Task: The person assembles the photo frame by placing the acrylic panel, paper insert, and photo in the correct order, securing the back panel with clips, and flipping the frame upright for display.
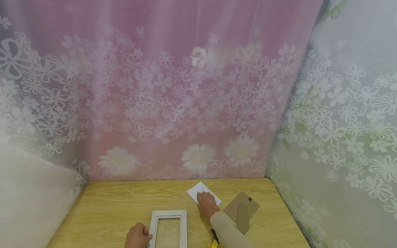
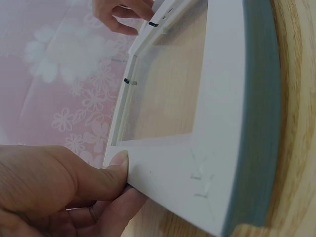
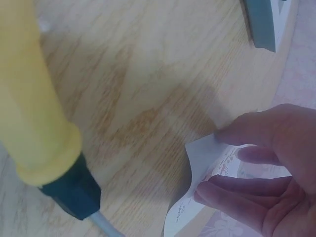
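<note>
My left hand (image 1: 138, 236) pinches the near left edge of a white picture frame (image 1: 183, 227), thumb on top and fingers beneath. Small black tabs (image 2: 127, 81) line the frame's inner edge, and a clear pane (image 2: 168, 94) sits inside it. In the left wrist view the frame's outer side looks grey-green. My right hand (image 1: 207, 204) reaches to the back and grips a white printed sheet (image 1: 196, 190) between thumb and fingers. In the right wrist view the sheet bends up between them, with small print and a coloured picture partly hidden by the fingers.
A brown backing board (image 1: 231, 206) with a fold-out stand (image 1: 243, 218) lies right of my right hand. Under the right forearm is a yellow-handled tool (image 3: 34, 98) with a dark collar and grey shaft. Flowered curtains (image 1: 198, 103) enclose the wooden table (image 1: 114, 199) behind and at the sides.
</note>
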